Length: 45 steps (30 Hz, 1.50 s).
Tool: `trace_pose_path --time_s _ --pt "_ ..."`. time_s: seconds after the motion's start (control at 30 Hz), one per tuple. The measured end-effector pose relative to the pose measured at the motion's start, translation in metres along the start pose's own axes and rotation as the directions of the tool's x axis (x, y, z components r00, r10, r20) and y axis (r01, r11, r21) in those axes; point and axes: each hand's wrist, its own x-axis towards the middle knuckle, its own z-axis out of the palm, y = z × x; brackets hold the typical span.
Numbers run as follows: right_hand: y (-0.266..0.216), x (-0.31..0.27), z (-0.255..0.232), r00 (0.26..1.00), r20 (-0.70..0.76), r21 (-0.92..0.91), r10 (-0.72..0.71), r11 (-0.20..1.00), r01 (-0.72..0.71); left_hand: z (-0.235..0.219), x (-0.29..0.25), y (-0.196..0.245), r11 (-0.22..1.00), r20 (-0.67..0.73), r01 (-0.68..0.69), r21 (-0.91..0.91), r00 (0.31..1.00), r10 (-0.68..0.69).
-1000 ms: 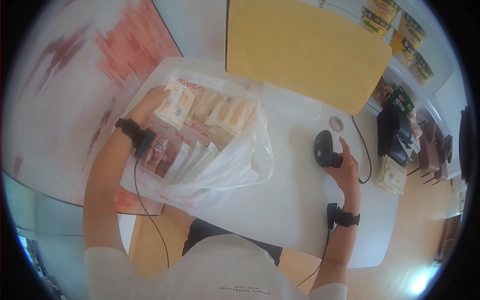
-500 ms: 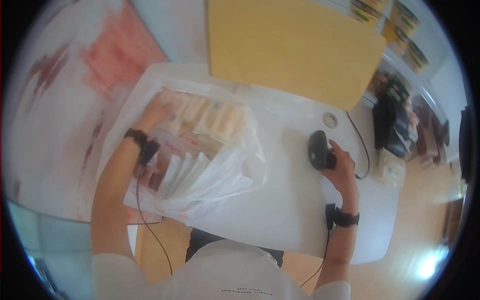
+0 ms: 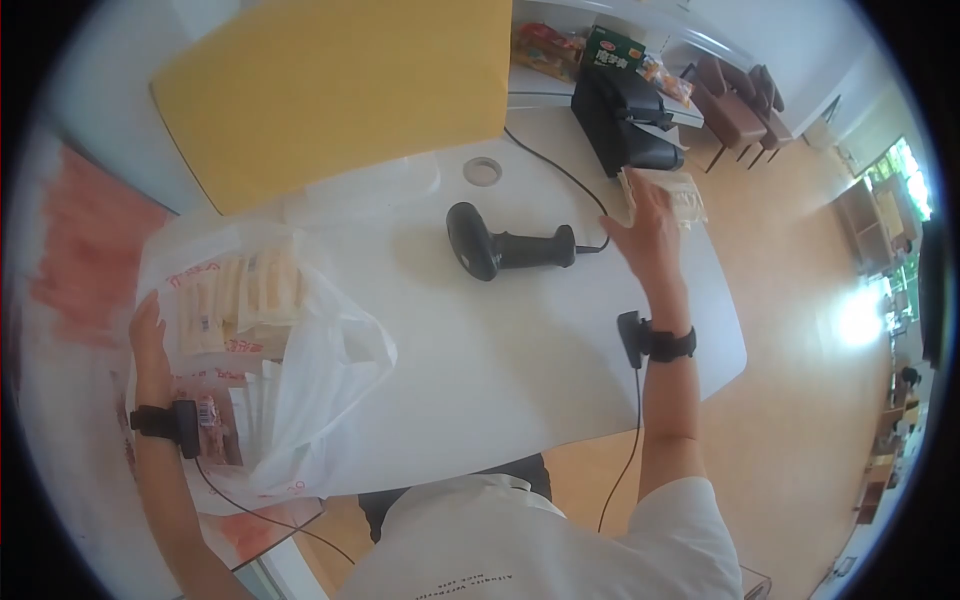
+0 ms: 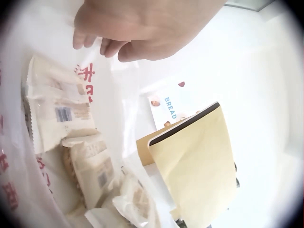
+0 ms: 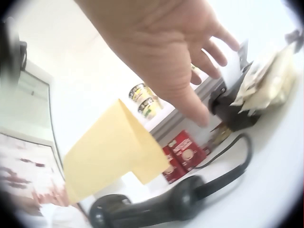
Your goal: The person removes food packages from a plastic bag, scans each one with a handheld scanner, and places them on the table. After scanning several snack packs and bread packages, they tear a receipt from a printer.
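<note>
In the head view, my left hand is at the left edge of a white plastic bag filled with wrapped bread packs; it holds nothing visible. The left wrist view has that hand above the packs, fingers loosely bent. My right hand reaches to a wrapped pack at the table's far right, fingers spread; in the right wrist view the hand appears short of the pack. A black handheld scanner lies on the table, left of the right hand.
A yellow board stands at the table's back. Behind the right hand is a black device; a tape roll lies near the scanner. The scanner's cable runs toward the back. Brown chairs stand beyond.
My right hand has let go of the scanner, which now lies on the table, and has moved right to the pack. My left hand has drawn back to the bag's edge. The head view has turned right.
</note>
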Motion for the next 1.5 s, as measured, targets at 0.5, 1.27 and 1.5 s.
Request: trace_pose_path --time_s 0.5,1.27,1.5 --pt "0.058 -0.008 -0.016 0.986 -0.106 -0.346 -0.128 0.934 0.084 0.093 -0.143 0.133 0.963 0.413 0.145 -0.227 0.91 -0.04" --pt "-0.11 -0.003 -0.007 0.838 0.466 0.202 -0.283 0.956 0.211 0.138 -0.187 0.162 0.687 0.668 0.488 -0.538 0.744 -0.006" --pt "-0.098 -0.005 0.039 0.816 0.553 0.122 -0.167 0.985 0.119 0.136 -0.165 0.146 0.824 0.444 0.257 -0.505 0.896 -0.008"
